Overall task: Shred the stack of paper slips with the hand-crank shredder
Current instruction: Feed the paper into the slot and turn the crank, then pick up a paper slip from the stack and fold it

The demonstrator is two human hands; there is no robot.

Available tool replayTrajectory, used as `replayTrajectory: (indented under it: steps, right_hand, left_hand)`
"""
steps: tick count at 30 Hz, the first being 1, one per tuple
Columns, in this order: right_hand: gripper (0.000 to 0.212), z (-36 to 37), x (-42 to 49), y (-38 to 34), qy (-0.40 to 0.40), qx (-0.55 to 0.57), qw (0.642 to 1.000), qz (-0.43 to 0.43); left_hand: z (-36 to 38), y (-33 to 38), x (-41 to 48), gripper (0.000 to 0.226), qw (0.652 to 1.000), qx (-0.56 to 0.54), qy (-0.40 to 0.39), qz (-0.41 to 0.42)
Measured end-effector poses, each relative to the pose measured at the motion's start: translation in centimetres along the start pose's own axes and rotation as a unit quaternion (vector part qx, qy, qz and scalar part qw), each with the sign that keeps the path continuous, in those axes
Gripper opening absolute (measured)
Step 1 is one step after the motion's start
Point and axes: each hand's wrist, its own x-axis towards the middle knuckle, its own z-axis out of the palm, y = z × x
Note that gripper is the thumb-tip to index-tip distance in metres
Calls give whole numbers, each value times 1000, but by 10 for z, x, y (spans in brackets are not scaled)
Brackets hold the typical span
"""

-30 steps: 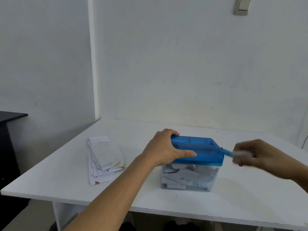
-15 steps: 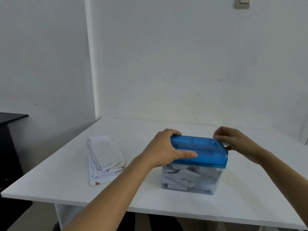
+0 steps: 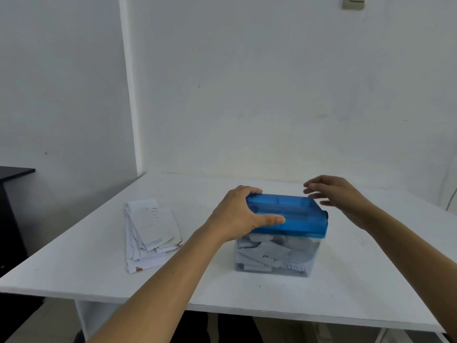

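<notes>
Left hand (image 3: 238, 214) clamps shredder (image 3: 286, 215) lid; right hand (image 3: 338, 196) spread, empty, beside it. Slips (image 3: 150, 233) left of shredder: light, floppy; pinch one edge.

White walls (image 3: 272, 82), white table (image 3: 74, 263), black cabinet (image 3: 12, 219) left, switch (image 3: 353, 2) top rt.

Slip stack (image 3: 150, 233) L of shredder (image 3: 291, 214), both on table (image 3: 247, 293); shreds (image 3: 267, 253) inside it.
</notes>
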Motion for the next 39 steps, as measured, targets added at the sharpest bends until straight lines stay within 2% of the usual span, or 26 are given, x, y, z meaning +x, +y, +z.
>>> replayTrajectory:
  steps: [5, 7, 9, 11, 13, 19, 21, 24, 29, 32, 35, 37, 39]
  right_hand:
    - [15, 18, -1, -43, 7, -49, 995, -91]
    - [11, 32, -1, -61, -6, -96, 988, -124]
    - [10, 47, -2, -80, -19, -127, 980, -154]
    - [10, 61, -9, -99, -30, -133, 975, -177]
    - [10, 79, -17, -117, -42, -141, 968, -203]
    - [15, 156, -36, -149, -94, -168, 942, -274]
    - [16, 189, -39, -147, -131, -153, 943, -264]
    - [22, 238, -30, -128, -180, -146, 951, -204]
    - [51, 298, -19, -90, -188, -86, 977, -58]
    - [57, 324, -20, -78, -132, -48, 990, -20]
    - [64, 338, -26, -74, -79, -104, 991, -36]
    - [66, 342, -29, -73, -79, -140, 986, -47]
    - [66, 341, -28, -70, -88, -124, 987, -47]
  left_hand:
    - [1, 4, 0, 93, 1000, 16, -5, 3]
    - [-4, 7, -1, 97, 999, -17, -22, -26]
    - [-17, 4, -1, 83, 997, -71, -8, -34]
    - [-37, -9, -3, 57, 991, -122, 56, -22]
    - [-63, -32, -10, 42, 979, -139, 147, -36]
    - [-115, -125, -53, 29, 934, -59, 299, -186]
    - [-114, -149, -67, 24, 924, -21, 314, -216]
    - [-102, -174, -76, 29, 924, 48, 298, -233]
    - [-93, -180, -77, 35, 924, 215, 223, -223]
    - [-96, -184, -77, 34, 924, 227, 217, -217]
    - [-95, -184, -76, 33, 928, 213, 230, -199]
    - [-95, -184, -77, 32, 930, 205, 234, -195]
    - [-94, -183, -77, 30, 931, 198, 239, -192]
